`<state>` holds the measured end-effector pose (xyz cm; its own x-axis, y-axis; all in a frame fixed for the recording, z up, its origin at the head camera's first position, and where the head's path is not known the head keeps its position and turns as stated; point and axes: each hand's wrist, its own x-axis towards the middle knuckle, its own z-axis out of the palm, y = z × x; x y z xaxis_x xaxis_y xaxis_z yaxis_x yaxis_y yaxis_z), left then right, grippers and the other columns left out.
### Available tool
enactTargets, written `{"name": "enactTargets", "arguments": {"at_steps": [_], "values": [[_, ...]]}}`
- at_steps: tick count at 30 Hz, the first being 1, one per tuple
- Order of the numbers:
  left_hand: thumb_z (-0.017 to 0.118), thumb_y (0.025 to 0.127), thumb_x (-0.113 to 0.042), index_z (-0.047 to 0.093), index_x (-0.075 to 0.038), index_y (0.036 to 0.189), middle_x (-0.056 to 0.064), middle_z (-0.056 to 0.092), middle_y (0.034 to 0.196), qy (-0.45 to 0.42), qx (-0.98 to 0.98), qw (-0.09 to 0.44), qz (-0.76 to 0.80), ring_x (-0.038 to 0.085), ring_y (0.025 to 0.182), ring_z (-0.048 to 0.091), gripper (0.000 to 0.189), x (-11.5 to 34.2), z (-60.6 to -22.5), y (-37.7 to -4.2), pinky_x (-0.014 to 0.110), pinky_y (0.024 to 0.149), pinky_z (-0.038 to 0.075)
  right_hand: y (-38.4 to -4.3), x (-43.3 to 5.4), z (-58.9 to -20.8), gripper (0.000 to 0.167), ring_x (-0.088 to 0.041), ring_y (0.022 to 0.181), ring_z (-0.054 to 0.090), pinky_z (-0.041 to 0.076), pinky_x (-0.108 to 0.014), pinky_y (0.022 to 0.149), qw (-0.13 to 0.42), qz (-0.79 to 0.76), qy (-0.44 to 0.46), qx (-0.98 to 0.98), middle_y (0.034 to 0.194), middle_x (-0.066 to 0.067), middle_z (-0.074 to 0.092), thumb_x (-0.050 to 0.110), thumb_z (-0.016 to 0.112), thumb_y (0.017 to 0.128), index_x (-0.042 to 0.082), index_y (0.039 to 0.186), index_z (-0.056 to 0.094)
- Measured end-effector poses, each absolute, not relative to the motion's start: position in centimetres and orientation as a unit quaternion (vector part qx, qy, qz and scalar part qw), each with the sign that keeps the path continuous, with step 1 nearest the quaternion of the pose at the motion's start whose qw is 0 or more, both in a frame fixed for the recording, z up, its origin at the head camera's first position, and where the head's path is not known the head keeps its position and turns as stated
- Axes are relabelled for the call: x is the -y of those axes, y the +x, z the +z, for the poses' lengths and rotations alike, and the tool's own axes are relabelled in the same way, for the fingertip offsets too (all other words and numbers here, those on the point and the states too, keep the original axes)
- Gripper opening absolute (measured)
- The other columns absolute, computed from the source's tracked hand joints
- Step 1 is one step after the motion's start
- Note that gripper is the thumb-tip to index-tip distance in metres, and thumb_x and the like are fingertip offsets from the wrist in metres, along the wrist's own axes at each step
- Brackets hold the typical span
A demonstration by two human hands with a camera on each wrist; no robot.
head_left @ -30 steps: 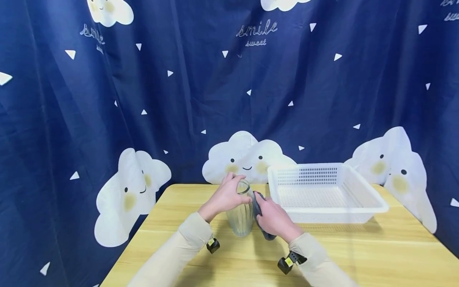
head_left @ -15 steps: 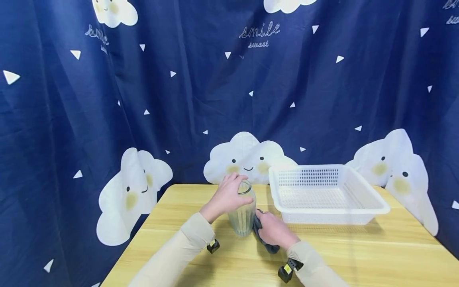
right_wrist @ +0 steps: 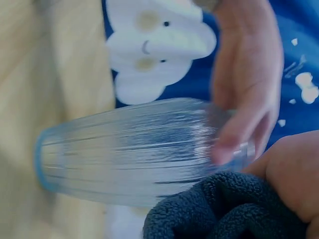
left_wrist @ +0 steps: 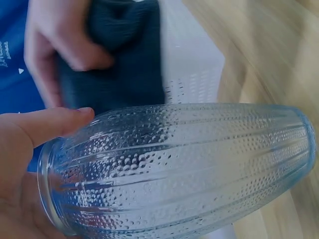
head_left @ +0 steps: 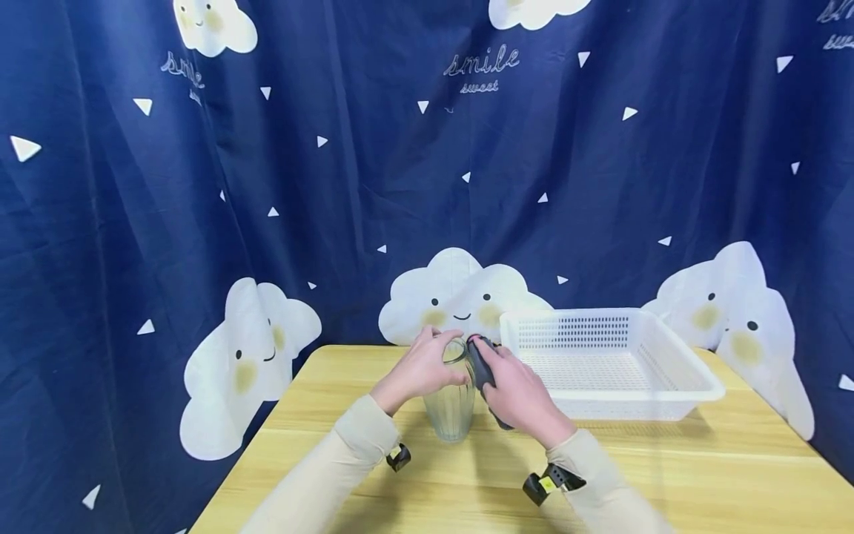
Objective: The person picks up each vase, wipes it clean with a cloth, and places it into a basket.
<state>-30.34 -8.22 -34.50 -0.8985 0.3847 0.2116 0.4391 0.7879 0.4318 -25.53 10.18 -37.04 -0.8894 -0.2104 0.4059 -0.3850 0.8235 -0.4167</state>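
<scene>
Our left hand (head_left: 425,365) clasps the glass vase (head_left: 450,412) round its neck, probably to steady it upright toward the desk's (head_left: 320,400) far edge; our right hand (head_left: 523,389) clamps the dark cloth (head_left: 482,363) alongside, presumably for rubbing.

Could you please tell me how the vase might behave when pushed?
The vase would probably tip easily, being tall with a narrow base. It looks like clear glass, so likely fragile. Its bumpy wall may be less slippery.

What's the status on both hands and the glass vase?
Left hand: gripping glass vase near rim, vase roughly upright. Right hand: holding dark cloth beside it, contact unclear. Nothing visibly in the way; white basket to the right.
</scene>
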Motion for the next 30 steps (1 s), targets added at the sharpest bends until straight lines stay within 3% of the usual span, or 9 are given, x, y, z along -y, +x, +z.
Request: {"name": "enactTargets", "arguments": {"at_steps": [6,16,25,30], "values": [[0.084,0.072,-0.032,0.053,-0.027,0.146,0.011,0.046,0.125,-0.214,0.942,0.047,-0.253,0.027,0.112,0.05,0.08,8.1,-34.2,-30.2,0.044,0.09,0.049,-25.3,-9.8,-36.0,0.076,-0.027,0.075,0.061,0.048,-0.041,0.058,0.201,0.235,0.164,0.937,0.12,-0.02,0.061,0.006,0.069,0.083,0.016,0.154,0.044],[0.081,0.073,-0.029,0.051,-0.021,0.145,0.009,0.045,0.118,-0.227,0.943,0.062,-0.237,0.025,0.107,0.045,0.078,7.8,-34.6,-30.3,0.041,0.089,0.046,-26.0,-9.0,-40.2,0.077,-0.032,0.073,0.064,0.052,-0.045,0.054,0.193,0.186,0.135,0.954,0.107,-0.022,0.063,0.008,0.075,0.08,0.009,0.151,0.046],[0.069,0.087,-0.052,0.053,-0.022,0.141,0.005,0.046,0.114,-0.221,0.944,0.114,-0.218,0.024,0.104,0.043,0.064,7.7,-35.7,-30.5,0.038,0.087,0.042,-26.2,-8.8,-44.5,0.071,-0.029,0.081,0.064,0.054,-0.043,0.065,0.089,0.193,0.15,0.966,0.112,-0.024,0.065,0.007,0.073,0.081,0.0,0.147,0.048],[0.07,0.086,-0.054,0.053,-0.016,0.142,0.006,0.054,0.125,-0.213,0.946,0.14,-0.201,0.027,0.112,0.05,0.07,7.5,-35.8,-30.6,0.042,0.095,0.045,-26.4,-9.1,-45.5,0.067,-0.026,0.081,0.062,0.052,-0.041,0.066,0.049,0.224,0.147,0.962,0.119,-0.025,0.064,0.011,0.07,0.085,0.002,0.148,0.048]]}}
